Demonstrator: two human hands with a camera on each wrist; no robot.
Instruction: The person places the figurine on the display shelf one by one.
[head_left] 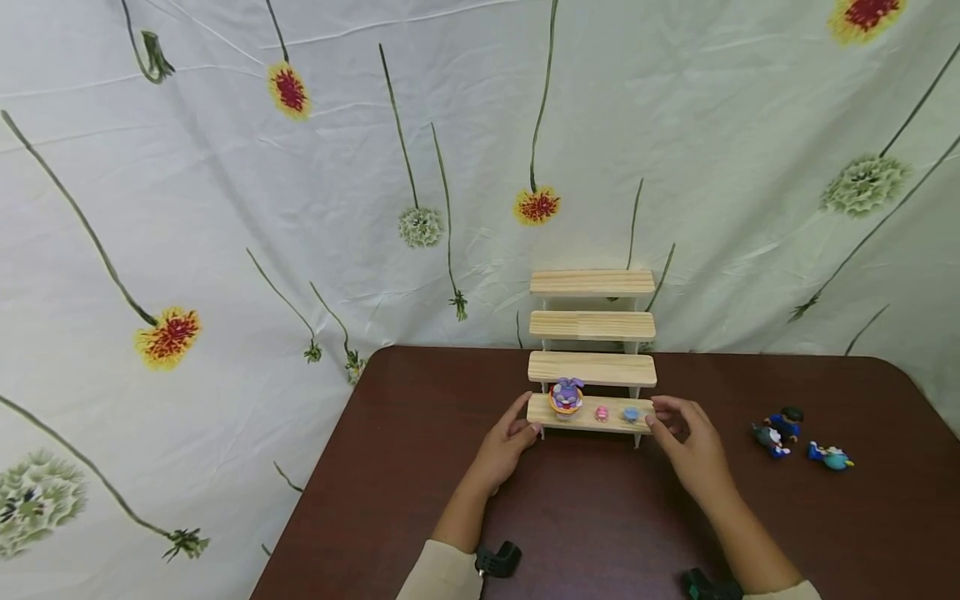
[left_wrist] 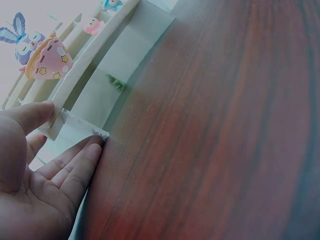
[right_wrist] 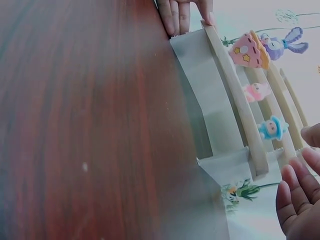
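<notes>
A tiered wooden display stand [head_left: 592,367] with clear legs stands at the back of the table. My left hand [head_left: 504,446] grips the left end of its lowest shelf, thumb at the front edge [left_wrist: 80,75] and the other fingers by the clear leg. At the right end is my right hand [head_left: 692,450], its fingers loosely bent and nothing held in them [right_wrist: 300,195]. On the lowest shelf sit a purple rabbit-eared figurine [head_left: 566,395] in a pink star-patterned base, a small pink figurine [head_left: 602,413] and a small blue figurine [head_left: 631,414].
Several small toy figures lie on the dark wooden table [head_left: 600,508] at the right, among them a dark-haired figure in blue [head_left: 786,423] and a light-blue one [head_left: 832,457]. A flower-print white cloth [head_left: 337,167] hangs behind the stand.
</notes>
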